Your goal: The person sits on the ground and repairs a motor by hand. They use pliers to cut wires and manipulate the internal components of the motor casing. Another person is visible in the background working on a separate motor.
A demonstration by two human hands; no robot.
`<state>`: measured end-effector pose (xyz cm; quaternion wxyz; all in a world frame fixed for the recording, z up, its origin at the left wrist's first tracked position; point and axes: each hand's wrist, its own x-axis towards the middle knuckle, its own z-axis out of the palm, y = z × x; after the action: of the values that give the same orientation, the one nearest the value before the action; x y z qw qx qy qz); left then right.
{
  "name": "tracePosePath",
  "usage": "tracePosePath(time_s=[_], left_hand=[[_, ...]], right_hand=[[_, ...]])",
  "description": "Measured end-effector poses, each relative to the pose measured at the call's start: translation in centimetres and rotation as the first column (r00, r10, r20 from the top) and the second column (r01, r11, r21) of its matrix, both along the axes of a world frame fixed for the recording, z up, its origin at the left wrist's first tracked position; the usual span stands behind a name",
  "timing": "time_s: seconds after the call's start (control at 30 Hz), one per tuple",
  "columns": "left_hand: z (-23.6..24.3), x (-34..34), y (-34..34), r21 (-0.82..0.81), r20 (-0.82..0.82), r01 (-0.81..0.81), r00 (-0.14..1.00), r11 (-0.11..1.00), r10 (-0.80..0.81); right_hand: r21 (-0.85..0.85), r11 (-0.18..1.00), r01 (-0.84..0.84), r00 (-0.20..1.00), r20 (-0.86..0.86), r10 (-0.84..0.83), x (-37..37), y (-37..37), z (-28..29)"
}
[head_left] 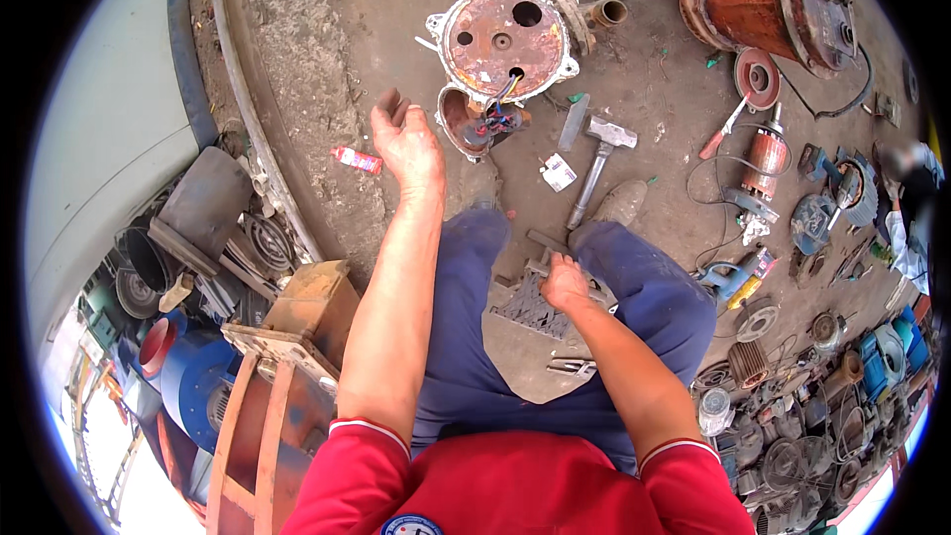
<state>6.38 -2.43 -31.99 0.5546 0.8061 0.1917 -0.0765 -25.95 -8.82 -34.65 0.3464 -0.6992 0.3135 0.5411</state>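
My left hand (409, 144) is raised in front of me, palm up, its fingers loosely bent and apart, with nothing visible in it. It is beside a round pump or motor housing (495, 40) with a rusty top plate, holes and coloured wires (508, 89) coming out near a pipe flange (461, 121). A small red-and-white tube (357, 160) lies left of that hand. My right hand (567, 284) is closed between my knees, over a dark ridged metal piece (533, 309); what its fingers hold is hidden.
A hammer (600, 163), a flat metal bar (574, 122) and a small white box (558, 173) lie on the ground ahead. Pliers (572, 367) lie between my legs. A rusty pump (768, 15) and a rotor (765, 163) are right. Rusty metalwork (307, 307) stands left. Another person (906, 198) is far right.
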Motion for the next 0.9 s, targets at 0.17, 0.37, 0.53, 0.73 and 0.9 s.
tracePosePath(time_s=[0.17, 0.37, 0.53, 0.73, 0.9], left_hand=[[-1.1, 3.9, -1.5, -0.162, 0.193, -0.029, 0.979, 0.986, 0.061], [2.0, 5.9, -3.2, -0.35, 0.37, 0.046, 0.924, 0.935, 0.093], [3.8, 5.7, -3.7, -0.427, 0.526, 0.18, 0.846, 0.886, 0.082], [7.6, 3.5, -2.2, -0.439, 0.658, 0.268, 0.746, 0.858, 0.103], [11.1, 0.4, -0.6, -0.451, 0.727, 0.337, 0.676, 0.827, 0.121]], right_hand=[[0.105, 0.969, -0.222, 0.969, -0.092, 0.231, -1.1, 1.4, -6.6], [0.531, 0.742, -0.409, 0.877, 0.006, 0.48, -4.6, 4.3, -14.0], [0.656, 0.652, -0.381, 0.923, 0.234, 0.305, -1.2, 4.9, -16.2], [0.364, 0.77, -0.523, 0.847, 0.318, 0.425, 0.1, 7.1, -23.2], [0.248, 0.744, -0.62, 0.763, 0.411, 0.498, 5.9, 5.0, -17.7]])
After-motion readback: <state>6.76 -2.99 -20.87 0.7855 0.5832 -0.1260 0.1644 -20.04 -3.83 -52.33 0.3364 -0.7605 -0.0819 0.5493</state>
